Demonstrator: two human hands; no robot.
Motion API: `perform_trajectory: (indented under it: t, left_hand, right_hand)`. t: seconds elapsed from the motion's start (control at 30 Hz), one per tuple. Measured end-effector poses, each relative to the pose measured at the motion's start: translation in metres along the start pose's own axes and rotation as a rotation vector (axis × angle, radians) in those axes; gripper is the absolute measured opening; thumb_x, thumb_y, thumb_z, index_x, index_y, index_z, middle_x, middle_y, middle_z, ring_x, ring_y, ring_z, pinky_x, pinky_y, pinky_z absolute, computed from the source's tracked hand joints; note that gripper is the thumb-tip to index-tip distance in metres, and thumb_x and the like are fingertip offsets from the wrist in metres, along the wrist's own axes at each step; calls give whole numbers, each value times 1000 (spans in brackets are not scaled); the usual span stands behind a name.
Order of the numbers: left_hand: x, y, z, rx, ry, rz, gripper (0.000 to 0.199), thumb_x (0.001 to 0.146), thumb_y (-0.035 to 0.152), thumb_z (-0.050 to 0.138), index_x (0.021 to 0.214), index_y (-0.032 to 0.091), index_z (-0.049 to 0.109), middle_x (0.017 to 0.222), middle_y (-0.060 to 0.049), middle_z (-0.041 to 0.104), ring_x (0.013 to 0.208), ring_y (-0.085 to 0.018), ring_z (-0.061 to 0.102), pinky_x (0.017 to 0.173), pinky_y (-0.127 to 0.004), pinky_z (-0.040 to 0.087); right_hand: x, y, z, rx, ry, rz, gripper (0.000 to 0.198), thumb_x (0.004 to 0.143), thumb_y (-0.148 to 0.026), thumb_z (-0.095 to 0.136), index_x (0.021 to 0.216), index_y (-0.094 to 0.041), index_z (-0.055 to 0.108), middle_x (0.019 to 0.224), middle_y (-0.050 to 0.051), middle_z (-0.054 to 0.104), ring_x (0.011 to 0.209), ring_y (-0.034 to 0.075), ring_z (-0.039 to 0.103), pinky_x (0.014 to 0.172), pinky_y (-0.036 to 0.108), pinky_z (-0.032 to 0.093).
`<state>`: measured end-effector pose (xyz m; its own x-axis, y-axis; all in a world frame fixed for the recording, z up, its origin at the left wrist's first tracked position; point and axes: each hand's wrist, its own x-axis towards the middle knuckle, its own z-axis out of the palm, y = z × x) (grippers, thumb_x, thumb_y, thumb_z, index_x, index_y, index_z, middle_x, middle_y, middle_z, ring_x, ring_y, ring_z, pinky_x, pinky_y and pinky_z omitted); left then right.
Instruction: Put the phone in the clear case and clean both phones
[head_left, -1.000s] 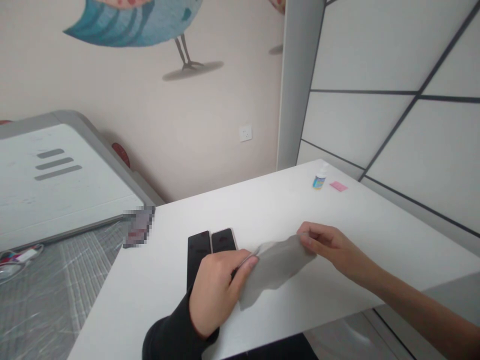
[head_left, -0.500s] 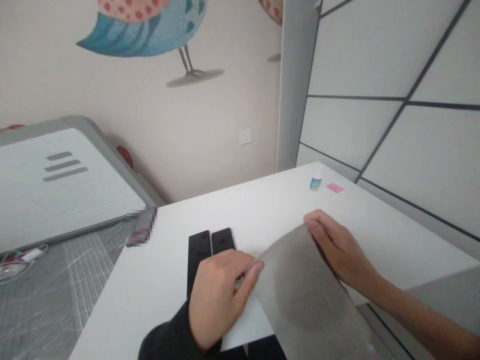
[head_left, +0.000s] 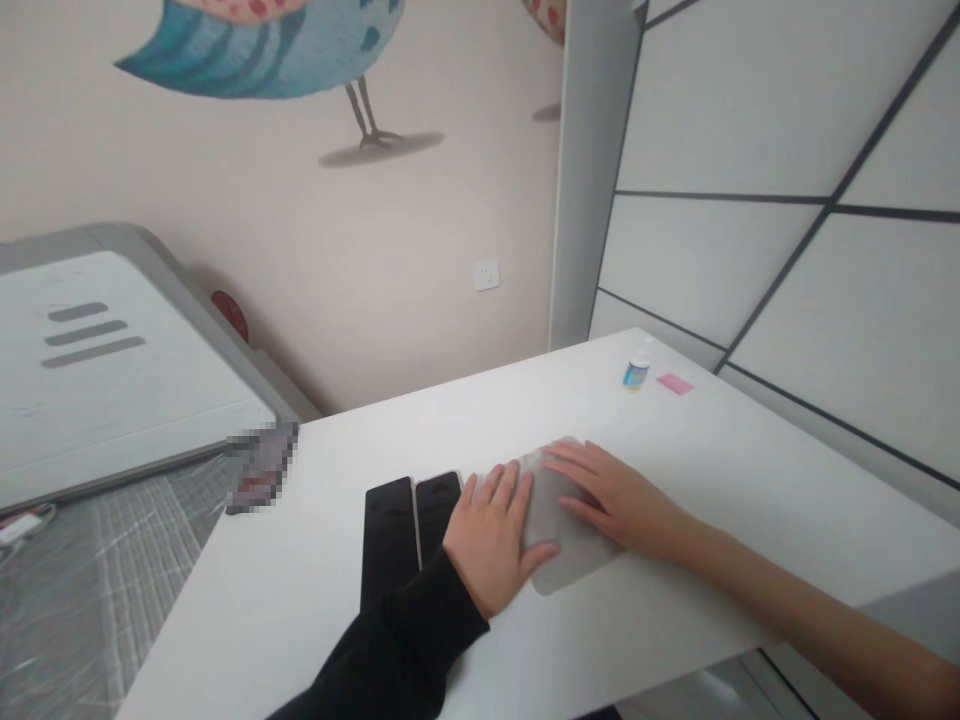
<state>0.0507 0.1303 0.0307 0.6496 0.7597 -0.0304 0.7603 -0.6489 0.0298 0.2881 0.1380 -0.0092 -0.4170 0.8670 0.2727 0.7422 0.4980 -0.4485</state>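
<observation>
A thin grey sheet [head_left: 559, 520], cloth or soft plastic, lies flat on the white table [head_left: 300, 620]; I cannot tell which material it is. My left hand [head_left: 495, 540] rests palm down over its left part, fingers spread. On its upper right part my right hand [head_left: 611, 500] lies flat with the fingers apart. Both hands touch the sheet and grip nothing. Just left of my left hand are two glossy black slabs side by side, a longer one [head_left: 388, 545] and a second slab [head_left: 435, 510] partly hidden by that hand; they look like phones.
A small white bottle with a blue label [head_left: 637, 370] stands near the far right corner, beside a pink paper slip [head_left: 676, 384]. White cabinet panels [head_left: 720, 250] border the table on the right. A grey-white bed end [head_left: 127, 350] and a blurred-out item [head_left: 262, 468] are at left.
The grey sheet, held up between both hands before, now lies on the table and looks smaller. My hands have let go of its edge and flattened on top. The view has shifted slightly.
</observation>
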Motion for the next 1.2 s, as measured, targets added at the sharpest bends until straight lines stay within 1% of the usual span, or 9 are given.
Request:
perform_trajectory:
  t: [0.1,0.17,0.37,0.47,0.57,0.67,0.83,1.0,1.2]
  left_hand:
    - [4,-10,11,23,-65,11,94,91,79,42,159,14,34,167,-16,31,152,-37,34,121,-63,30]
    - [6,-20,12,22,-69,23,95,89,81,43,159,16,35,166,-16,33,152,-38,34,122,-64,28]
    - [9,-38,3,26,-60,92,96,85,81,53,156,18,41,163,-15,39,152,-40,34,121,-67,28]
    - [8,-41,-4,36,-49,121,95,83,77,61,155,18,43,164,-17,36,152,-40,33,121,-66,29]
    - [1,-55,-13,42,17,106,81,93,68,55,156,20,40,165,-14,37,153,-36,32,121,-64,31]
    - [-15,-89,-19,20,115,24,68,100,62,46,156,23,42,163,-13,41,152,-34,35,120,-64,32]
    - [-49,-146,-13,-94,115,-129,55,105,50,41,155,29,41,162,-12,43,149,-31,42,118,-63,35]
    - [-66,-150,2,-200,23,-96,53,104,47,44,155,33,42,167,-9,35,152,-33,36,119,-66,29]
    - [-67,-153,11,-376,160,-164,52,106,43,32,154,27,43,165,-9,40,150,-26,40,124,-55,28]
  right_hand:
    - [-6,-6,13,-102,-108,5,59,99,-44,56,153,-22,47,162,16,41,153,35,32,120,68,28]
    - [-6,-10,16,-71,-90,29,62,97,-45,59,153,-22,47,163,15,40,154,36,31,121,68,27]
    - [17,8,-17,126,429,179,34,97,-41,54,125,-23,64,134,11,68,129,27,61,116,49,42]
    - [35,41,-39,97,738,374,50,95,-43,50,138,-17,44,145,21,53,140,32,47,119,56,34]
    - [55,78,-49,134,849,521,76,84,-45,60,144,-13,27,152,29,37,143,37,40,114,58,36]
    - [70,104,-50,233,787,605,80,75,-47,68,138,-15,29,143,28,48,128,37,52,109,55,41]
    - [72,99,-50,425,655,623,48,77,-56,62,106,-24,41,94,10,62,91,30,59,95,52,44]
    - [51,30,-44,712,465,488,39,82,-56,61,96,-28,38,74,-4,53,73,20,53,73,34,45]
    - [24,-54,-30,1072,186,492,36,88,-59,52,95,-23,50,80,-2,50,45,8,32,42,27,30]
